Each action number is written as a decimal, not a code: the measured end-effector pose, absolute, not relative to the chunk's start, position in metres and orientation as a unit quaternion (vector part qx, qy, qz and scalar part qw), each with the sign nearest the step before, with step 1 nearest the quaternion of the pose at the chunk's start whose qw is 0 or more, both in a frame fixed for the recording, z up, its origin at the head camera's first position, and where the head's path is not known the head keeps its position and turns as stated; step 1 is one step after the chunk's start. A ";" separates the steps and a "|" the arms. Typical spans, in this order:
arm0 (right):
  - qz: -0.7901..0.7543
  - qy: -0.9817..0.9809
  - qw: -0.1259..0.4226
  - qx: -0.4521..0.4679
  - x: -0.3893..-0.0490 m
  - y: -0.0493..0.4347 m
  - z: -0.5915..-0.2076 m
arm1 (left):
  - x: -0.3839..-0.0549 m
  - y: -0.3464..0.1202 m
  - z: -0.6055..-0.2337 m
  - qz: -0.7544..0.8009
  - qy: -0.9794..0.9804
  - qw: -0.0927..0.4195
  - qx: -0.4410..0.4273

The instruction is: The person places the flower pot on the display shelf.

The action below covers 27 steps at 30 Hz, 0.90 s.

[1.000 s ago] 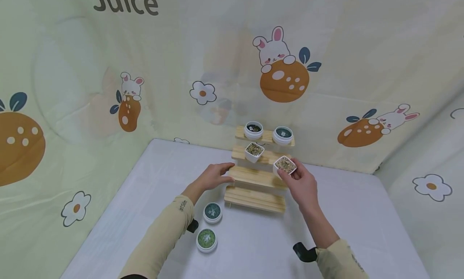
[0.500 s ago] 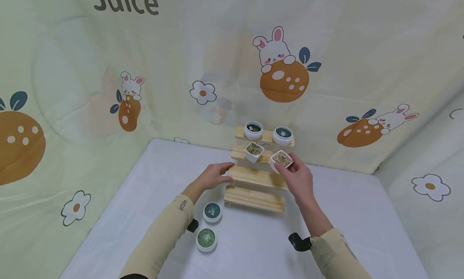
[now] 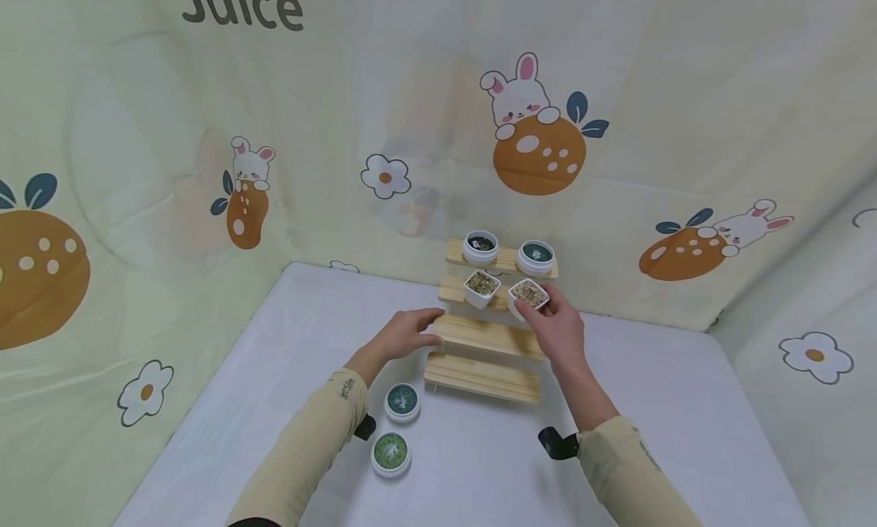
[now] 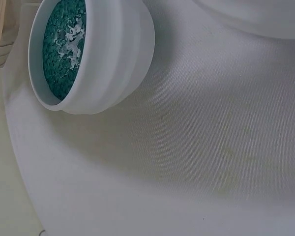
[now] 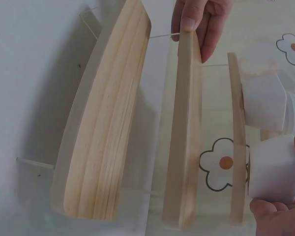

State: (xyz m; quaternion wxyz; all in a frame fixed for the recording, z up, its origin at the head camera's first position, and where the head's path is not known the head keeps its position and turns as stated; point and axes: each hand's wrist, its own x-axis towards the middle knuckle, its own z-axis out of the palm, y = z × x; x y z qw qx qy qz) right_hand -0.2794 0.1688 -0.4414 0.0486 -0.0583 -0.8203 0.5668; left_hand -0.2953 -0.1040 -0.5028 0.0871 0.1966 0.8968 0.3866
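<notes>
A four-tier wooden shelf stands on the table. My left hand holds the left end of its second tier from the bottom; the thumb lies on that board's edge in the right wrist view. My right hand grips a white square pot of pale granules at the right end of the second tier from the top. In the right wrist view the pot's base is against or very close to that board. Another square pot with darker granules sits to its left.
Two round white pots, one dark-filled and one teal-filled, occupy the top tier. On the table left of the shelf stand a teal-filled round pot and a green-filled one. A printed cloth hangs behind.
My right hand has carried the square pot left and back, from in front of the second tier to that tier's right end. The left hand has stayed on the shelf.
</notes>
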 end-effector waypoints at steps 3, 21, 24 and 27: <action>0.561 -0.824 0.046 -0.058 -0.282 0.168 -0.442 | -0.295 -0.104 -0.502 0.391 0.894 0.088 0.200; 0.568 -0.819 0.058 -0.048 -0.289 0.165 -0.446 | -0.298 -0.105 -0.506 0.384 0.896 0.086 0.206; 0.572 -0.817 0.058 -0.046 -0.290 0.165 -0.446 | -0.298 -0.104 -0.505 0.384 0.896 0.088 0.203; 0.576 -0.814 0.059 -0.044 -0.290 0.165 -0.446 | -0.297 -0.104 -0.504 0.385 0.896 0.089 0.201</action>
